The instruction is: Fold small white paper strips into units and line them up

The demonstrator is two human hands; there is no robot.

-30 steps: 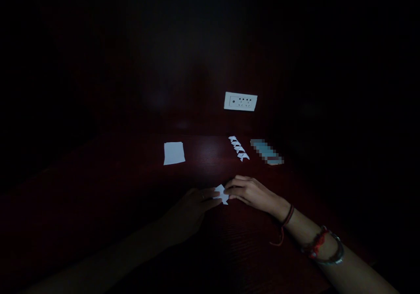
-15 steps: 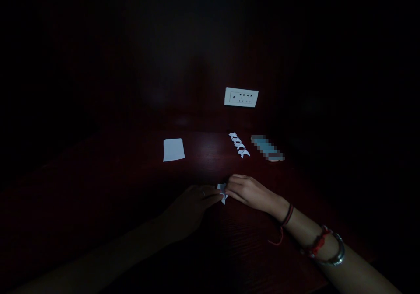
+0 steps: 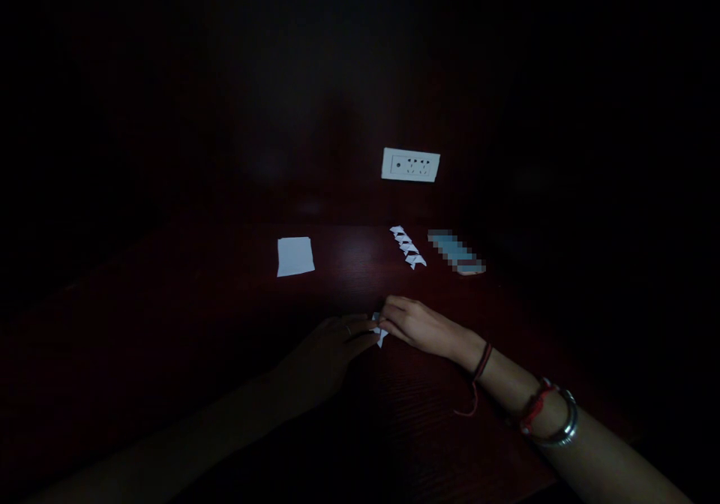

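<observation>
A small piece of folded white paper [image 3: 381, 338] lies on the dark red tabletop, mostly covered by fingers. My left hand [image 3: 334, 343], in deep shadow and wearing a ring, presses its fingertips on the paper's left side. From the right, my right hand [image 3: 417, 324] has its bent fingers closed over the other side of that paper. Past my hands, a slanting row of several folded white paper pieces [image 3: 408, 247] overlaps on the table. To their left sits a stack of square white paper sheets [image 3: 295, 256].
A phone-like flat object [image 3: 457, 252], blurred by pixels, lies right of the folded row. On the wall behind is a white power socket [image 3: 410, 165]. The dark red table [image 3: 349, 286] is dimly lit. A cord hangs from my right wrist's bracelet [image 3: 482, 361].
My right hand has shifted slightly left over the folded paper, covering more of it. The left hand stays nearly where it was. The whole view has moved a little.
</observation>
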